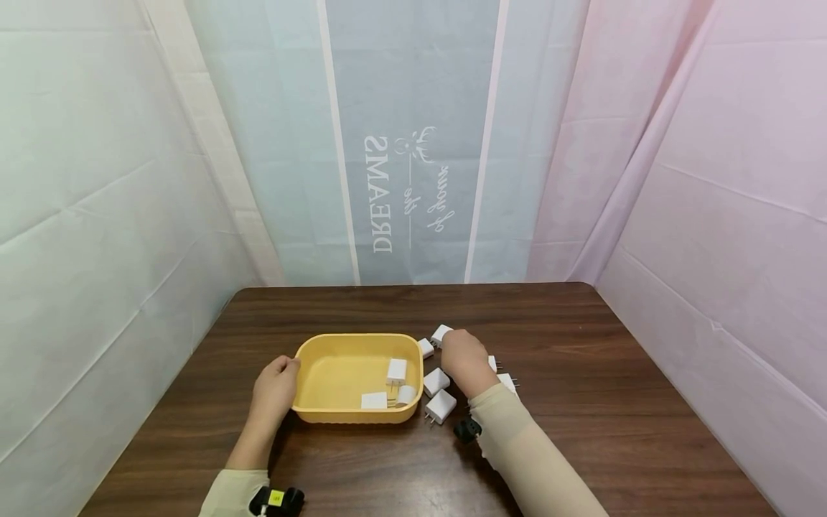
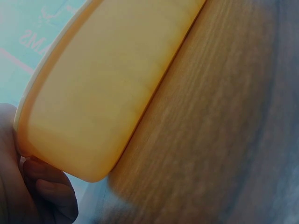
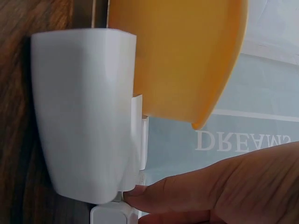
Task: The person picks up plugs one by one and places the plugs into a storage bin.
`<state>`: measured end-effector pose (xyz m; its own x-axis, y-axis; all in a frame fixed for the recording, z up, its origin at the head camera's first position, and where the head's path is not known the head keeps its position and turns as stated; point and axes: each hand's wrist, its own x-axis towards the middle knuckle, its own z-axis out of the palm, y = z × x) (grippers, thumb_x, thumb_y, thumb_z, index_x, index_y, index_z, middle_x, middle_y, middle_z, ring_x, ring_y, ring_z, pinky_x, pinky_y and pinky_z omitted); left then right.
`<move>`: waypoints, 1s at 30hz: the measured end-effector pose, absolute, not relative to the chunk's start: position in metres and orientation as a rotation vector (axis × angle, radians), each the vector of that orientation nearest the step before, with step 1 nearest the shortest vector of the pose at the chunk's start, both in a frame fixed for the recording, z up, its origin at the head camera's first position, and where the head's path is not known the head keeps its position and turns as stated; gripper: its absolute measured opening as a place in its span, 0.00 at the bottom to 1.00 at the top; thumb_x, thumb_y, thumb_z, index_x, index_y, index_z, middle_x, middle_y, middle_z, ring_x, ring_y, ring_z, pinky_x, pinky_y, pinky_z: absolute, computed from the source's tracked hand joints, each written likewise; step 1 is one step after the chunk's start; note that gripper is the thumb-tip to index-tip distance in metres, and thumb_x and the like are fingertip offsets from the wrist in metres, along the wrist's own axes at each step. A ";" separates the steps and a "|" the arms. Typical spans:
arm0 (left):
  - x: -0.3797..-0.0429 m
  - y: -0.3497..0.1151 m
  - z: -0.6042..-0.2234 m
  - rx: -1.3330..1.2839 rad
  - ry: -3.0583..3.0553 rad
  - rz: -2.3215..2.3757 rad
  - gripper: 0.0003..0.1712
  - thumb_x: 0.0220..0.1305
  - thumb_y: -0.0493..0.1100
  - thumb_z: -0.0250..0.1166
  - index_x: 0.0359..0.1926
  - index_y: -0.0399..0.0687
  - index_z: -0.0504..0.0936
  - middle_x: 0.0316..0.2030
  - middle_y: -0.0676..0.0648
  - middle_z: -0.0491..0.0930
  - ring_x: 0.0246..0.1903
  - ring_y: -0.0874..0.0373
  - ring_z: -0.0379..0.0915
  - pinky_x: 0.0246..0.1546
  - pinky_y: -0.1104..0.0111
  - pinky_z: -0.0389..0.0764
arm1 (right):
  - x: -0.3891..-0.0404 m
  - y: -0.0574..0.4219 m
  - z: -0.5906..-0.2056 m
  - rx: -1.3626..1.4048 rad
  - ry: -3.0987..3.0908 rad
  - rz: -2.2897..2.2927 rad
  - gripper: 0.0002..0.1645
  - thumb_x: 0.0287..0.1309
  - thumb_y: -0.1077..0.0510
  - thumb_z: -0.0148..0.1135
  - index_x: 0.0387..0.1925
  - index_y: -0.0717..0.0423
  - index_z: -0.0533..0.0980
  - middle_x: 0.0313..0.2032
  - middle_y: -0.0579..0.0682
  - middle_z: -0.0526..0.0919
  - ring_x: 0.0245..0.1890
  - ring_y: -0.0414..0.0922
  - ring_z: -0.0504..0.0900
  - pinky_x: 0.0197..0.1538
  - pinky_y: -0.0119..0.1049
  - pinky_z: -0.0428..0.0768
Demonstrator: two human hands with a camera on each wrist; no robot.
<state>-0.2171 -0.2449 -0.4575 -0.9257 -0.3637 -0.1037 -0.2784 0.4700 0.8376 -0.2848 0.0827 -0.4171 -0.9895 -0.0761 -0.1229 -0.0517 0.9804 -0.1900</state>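
A yellow plastic tub [image 1: 349, 359] sits on the table with several white charger plugs in it, one [image 1: 397, 370] near its right wall. My left hand [image 1: 274, 388] pinches the tub's left rim, thumb and curled fingers about the edge. Right of the tub, my right hand [image 1: 466, 359] reaches down among loose white chargers. In the right wrist view its thumb [image 3: 173, 193] is against a white charger [image 3: 112, 214], with the other fingers mostly hidden. A larger-looking charger [image 3: 84, 116] stands close to that camera. Two chargers [image 1: 441, 407] [image 1: 436, 382] lie between hand and tub.
More chargers [image 1: 507, 383] lie right of my right hand, partly covered by the arm. The dark wooden table [image 1: 614, 402] is bounded by a printed curtain [image 1: 413, 86] behind and pale cloth at both sides. Each wrist wears a small black camera [image 1: 278, 500].
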 end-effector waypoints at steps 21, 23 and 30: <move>-0.216 -0.245 -0.457 0.537 -2.610 -1.450 0.26 0.73 0.58 0.45 0.39 0.41 0.77 0.28 0.45 0.73 0.28 0.54 0.69 0.27 0.66 0.70 | -0.285 0.083 -0.418 -0.116 3.015 -0.282 0.07 0.59 0.61 0.58 0.30 0.56 0.82 0.35 0.55 0.84 0.27 0.48 0.80 0.25 0.44 0.78; -0.216 -0.245 -0.457 0.541 -2.611 -1.452 0.25 0.73 0.58 0.45 0.39 0.41 0.77 0.28 0.45 0.73 0.27 0.54 0.69 0.27 0.66 0.70 | -0.285 0.083 -0.419 -0.113 3.010 -0.282 0.07 0.59 0.61 0.59 0.31 0.56 0.82 0.35 0.55 0.84 0.27 0.48 0.80 0.25 0.44 0.78; -0.216 -0.244 -0.456 0.566 -2.615 -1.466 0.25 0.73 0.58 0.45 0.40 0.43 0.77 0.28 0.45 0.73 0.28 0.54 0.70 0.28 0.66 0.71 | -0.287 0.085 -0.419 -0.109 2.989 -0.300 0.06 0.58 0.61 0.60 0.28 0.55 0.81 0.33 0.54 0.83 0.25 0.47 0.78 0.24 0.42 0.76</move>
